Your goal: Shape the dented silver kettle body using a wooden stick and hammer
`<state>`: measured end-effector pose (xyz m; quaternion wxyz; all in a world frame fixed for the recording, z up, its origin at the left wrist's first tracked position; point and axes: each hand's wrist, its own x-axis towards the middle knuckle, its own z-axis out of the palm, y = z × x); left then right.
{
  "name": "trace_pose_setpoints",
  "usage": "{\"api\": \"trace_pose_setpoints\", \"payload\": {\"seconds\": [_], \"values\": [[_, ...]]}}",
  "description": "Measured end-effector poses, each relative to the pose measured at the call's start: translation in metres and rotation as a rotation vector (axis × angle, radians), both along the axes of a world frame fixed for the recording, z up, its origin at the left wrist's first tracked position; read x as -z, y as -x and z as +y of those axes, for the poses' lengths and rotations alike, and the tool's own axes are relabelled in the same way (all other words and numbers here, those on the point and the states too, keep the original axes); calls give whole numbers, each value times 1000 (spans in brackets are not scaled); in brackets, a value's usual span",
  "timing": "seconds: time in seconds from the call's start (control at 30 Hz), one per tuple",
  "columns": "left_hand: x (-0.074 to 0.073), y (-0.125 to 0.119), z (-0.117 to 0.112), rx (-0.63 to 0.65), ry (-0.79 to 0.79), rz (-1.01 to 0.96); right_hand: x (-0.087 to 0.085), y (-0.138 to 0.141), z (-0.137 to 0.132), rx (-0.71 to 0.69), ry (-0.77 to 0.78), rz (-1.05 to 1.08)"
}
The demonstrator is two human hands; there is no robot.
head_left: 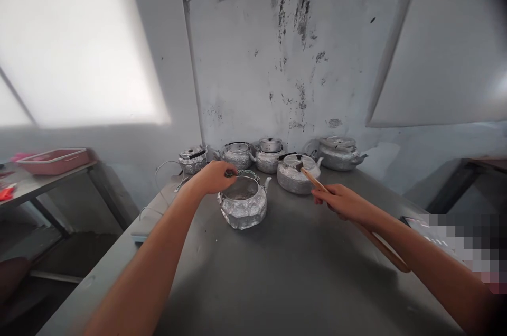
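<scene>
In the middle of the table stands a silvery, embossed metal kettle [244, 212], lidless, its spout pointing right. My left hand [216, 176] is over its far left rim, fingers closed on the dark grip of the kettle's handle [249, 173]. The fingertips are partly hidden. My right hand [336, 199] is wrapped around a long wooden stick [315, 179] with a small dark head. Its back end passes beneath my forearm. The dark head appears in front of a lidded kettle [296, 180]; whether it touches the lid I cannot tell.
Behind are several more metal kettles [236, 156] along the stained wall [277, 61], one wide kettle [339, 156] at the right. A pale flat device [138, 238] with a cable lies at the left edge. On a side table is a pink basket [57, 162]. A dark-screened device [430, 233] lies by my right forearm.
</scene>
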<state>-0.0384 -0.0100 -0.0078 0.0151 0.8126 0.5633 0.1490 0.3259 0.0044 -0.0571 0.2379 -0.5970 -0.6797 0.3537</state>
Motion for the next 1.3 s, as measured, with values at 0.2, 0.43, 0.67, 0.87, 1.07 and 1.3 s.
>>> {"api": "trace_pose_setpoints", "payload": {"seconds": [0.2,0.43,0.67,0.87,1.07,1.3], "values": [[-6,-11,-11,-61,78,22,3,-7,6,78,-15,28],[0,-28,-22,-56,131,22,7,-10,11,180,-23,183],[4,-16,-11,28,179,-42,1,-6,7,230,42,450],[2,-9,-6,53,227,-87,0,0,11,286,148,598],[0,-10,-9,48,229,-82,-5,3,5,242,277,639],[5,-7,-5,58,213,-80,-12,7,-3,164,404,617]]}}
